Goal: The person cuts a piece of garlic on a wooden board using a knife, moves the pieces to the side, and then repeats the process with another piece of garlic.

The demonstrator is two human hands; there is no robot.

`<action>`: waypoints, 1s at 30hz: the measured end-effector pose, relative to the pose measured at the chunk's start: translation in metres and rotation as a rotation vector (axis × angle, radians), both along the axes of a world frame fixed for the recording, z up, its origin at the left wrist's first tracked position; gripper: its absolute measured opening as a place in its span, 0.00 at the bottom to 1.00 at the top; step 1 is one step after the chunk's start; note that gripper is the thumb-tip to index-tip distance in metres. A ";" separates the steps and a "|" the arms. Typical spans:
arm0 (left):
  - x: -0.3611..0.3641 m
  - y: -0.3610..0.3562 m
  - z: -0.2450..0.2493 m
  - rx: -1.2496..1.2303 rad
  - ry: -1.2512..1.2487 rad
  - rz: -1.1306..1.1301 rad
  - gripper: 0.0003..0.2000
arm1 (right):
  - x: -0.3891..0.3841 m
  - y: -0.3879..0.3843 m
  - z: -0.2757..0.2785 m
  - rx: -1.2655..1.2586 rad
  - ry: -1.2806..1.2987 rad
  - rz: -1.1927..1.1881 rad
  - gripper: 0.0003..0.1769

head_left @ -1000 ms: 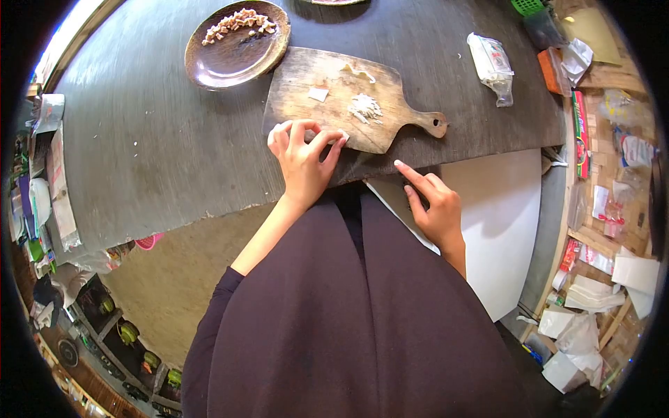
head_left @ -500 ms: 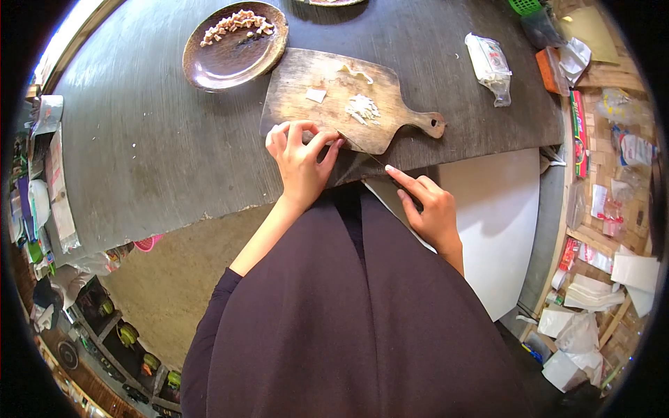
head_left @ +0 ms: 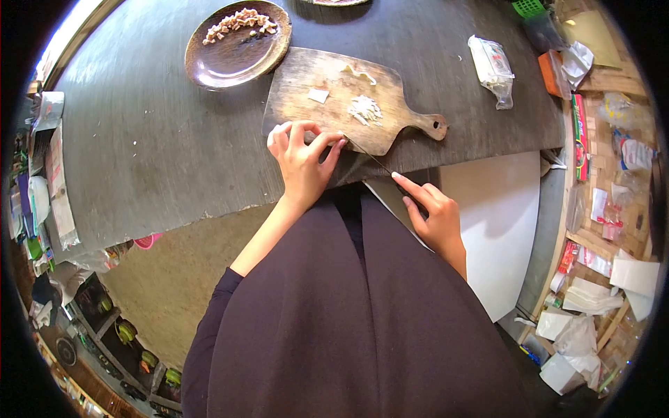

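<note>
My right hand (head_left: 433, 214) is closed around the handle of a knife (head_left: 368, 154), index finger stretched along its back. The thin blade points up and left to the near edge of a wooden cutting board (head_left: 300, 83). At that edge, my left hand (head_left: 303, 159) is bent with thumb and fingertips pinched beside the blade tip; whatever they hold is hidden. On the board lie a small heap of pale chopped bits (head_left: 365, 110), a flat white square piece (head_left: 318, 95) and a thin curled strip (head_left: 362, 74).
A brown plate (head_left: 237, 70) with small chopped pieces stands left behind the board. A clear plastic package (head_left: 491, 70) lies on the dark table (head_left: 174, 153) to the right. Packets and papers line the right-hand shelf (head_left: 592, 237). A white panel (head_left: 495, 223) is below the table edge.
My right hand has drawn the knife slightly down and to the right. The left hand holds nearly the same place at the board's edge.
</note>
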State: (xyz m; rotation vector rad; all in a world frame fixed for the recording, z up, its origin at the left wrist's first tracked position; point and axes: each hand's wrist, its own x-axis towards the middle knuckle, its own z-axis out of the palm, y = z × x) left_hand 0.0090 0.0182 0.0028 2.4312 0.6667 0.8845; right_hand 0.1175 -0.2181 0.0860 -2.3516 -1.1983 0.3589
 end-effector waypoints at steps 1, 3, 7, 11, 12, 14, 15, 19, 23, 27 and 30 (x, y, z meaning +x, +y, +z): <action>0.000 0.000 0.000 0.000 0.000 0.002 0.07 | 0.000 -0.001 0.000 -0.004 -0.001 -0.002 0.30; 0.000 0.000 0.001 -0.003 0.010 0.005 0.07 | 0.001 0.000 0.001 -0.008 -0.003 -0.003 0.30; 0.000 0.000 0.000 -0.006 0.008 0.006 0.07 | 0.002 0.015 0.000 -0.012 -0.013 0.014 0.30; 0.000 0.000 -0.001 -0.007 0.006 0.008 0.07 | 0.002 0.020 -0.002 0.002 -0.010 0.014 0.30; 0.000 0.000 -0.001 -0.002 0.005 0.009 0.07 | 0.003 0.017 -0.002 0.005 -0.010 0.016 0.30; 0.000 0.001 0.000 0.007 0.012 0.011 0.08 | 0.003 0.004 -0.002 -0.015 0.006 0.002 0.29; 0.000 0.001 0.001 0.013 0.019 0.012 0.08 | 0.003 -0.002 0.001 -0.017 0.006 0.004 0.29; 0.000 0.001 0.001 0.010 0.021 0.019 0.08 | 0.003 -0.009 0.004 -0.032 0.024 -0.002 0.29; 0.000 0.001 0.002 0.011 0.026 0.014 0.08 | 0.004 0.008 0.000 0.033 0.026 0.005 0.29; 0.000 0.001 0.003 0.015 0.024 0.011 0.07 | 0.009 0.012 -0.007 0.056 -0.007 0.027 0.29; 0.001 0.001 0.003 -0.001 0.009 0.016 0.07 | 0.014 0.007 -0.008 0.048 -0.020 -0.020 0.29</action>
